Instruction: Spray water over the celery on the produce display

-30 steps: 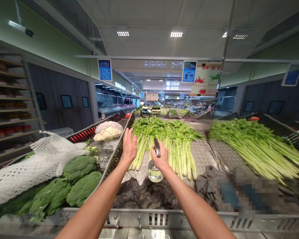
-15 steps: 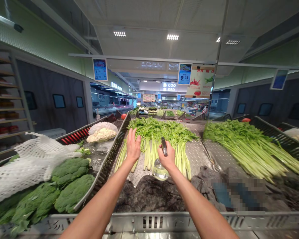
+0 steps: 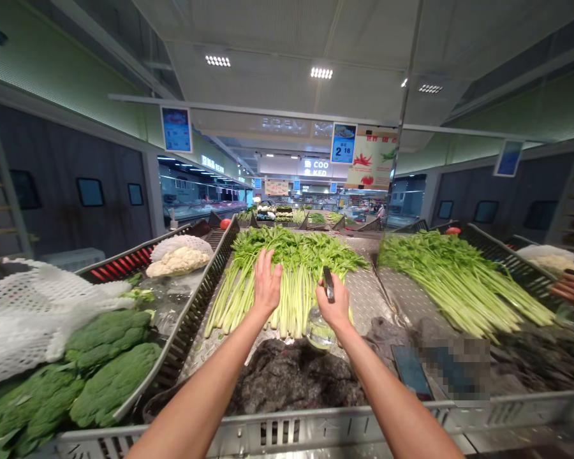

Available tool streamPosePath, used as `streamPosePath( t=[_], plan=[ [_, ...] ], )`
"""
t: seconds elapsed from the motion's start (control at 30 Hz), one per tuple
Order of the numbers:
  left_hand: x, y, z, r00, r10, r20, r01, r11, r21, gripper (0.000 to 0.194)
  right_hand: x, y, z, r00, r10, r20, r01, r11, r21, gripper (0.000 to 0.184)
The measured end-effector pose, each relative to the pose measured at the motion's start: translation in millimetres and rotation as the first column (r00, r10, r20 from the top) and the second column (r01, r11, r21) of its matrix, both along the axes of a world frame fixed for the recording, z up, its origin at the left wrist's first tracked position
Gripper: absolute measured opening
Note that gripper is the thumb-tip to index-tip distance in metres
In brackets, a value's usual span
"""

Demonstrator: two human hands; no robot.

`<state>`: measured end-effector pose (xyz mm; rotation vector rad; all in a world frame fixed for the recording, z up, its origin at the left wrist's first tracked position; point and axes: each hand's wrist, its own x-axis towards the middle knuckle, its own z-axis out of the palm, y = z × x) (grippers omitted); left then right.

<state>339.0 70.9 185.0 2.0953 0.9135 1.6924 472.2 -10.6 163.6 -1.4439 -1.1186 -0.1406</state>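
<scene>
My right hand [image 3: 335,302] is wrapped round the neck of a clear spray bottle [image 3: 320,333]; its black nozzle head points forward and some liquid shows in the bottle. The bottle hangs over the near ends of a wide row of celery [image 3: 289,309], leaves at the far side and pale stalks toward me. My left hand [image 3: 266,284] is open, fingers stretched up, held over the celery left of the bottle with nothing in it. Whether its palm touches the stalks, I cannot tell.
A dark crumpled cloth [image 3: 296,382] lies before the celery, with a phone [image 3: 411,373] at its right. Left of the black divider [image 3: 176,344] are broccoli [image 3: 108,338], white foam netting [image 3: 38,312] and cauliflower [image 3: 179,260]. A mirror [image 3: 392,280] on the right reflects celery and a hand.
My right hand and the bottle have moved right along the celery. My left hand, still open, has shifted right too. The view has turned, so the stall slides left, and a reflected hand appears.
</scene>
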Motion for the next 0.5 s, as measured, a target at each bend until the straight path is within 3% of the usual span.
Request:
streamPosePath(
  t=[0.17, 0.37, 0.5],
  plan=[
    [16, -4, -0.8, 0.999, -0.048, 0.0, 0.048, 0.999, 0.018, 0.051, 12, -6, -5.2, 0.996, -0.075, 0.039, 0.075, 0.997, 0.019, 0.02],
    [30, -12, 2.5, 0.997, -0.075, -0.022, 0.075, 0.997, 0.0, 0.05, 27, -17, 4.4, 0.989, -0.143, 0.046, 0.141, 0.989, 0.052, 0.022],
    [39, -19, 1.7, 0.994, -0.1, -0.035, 0.101, 0.995, 0.012, 0.05, 36, -18, -2.7, 0.986, -0.16, 0.048, 0.159, 0.987, 0.023, 0.018]
  ],
)
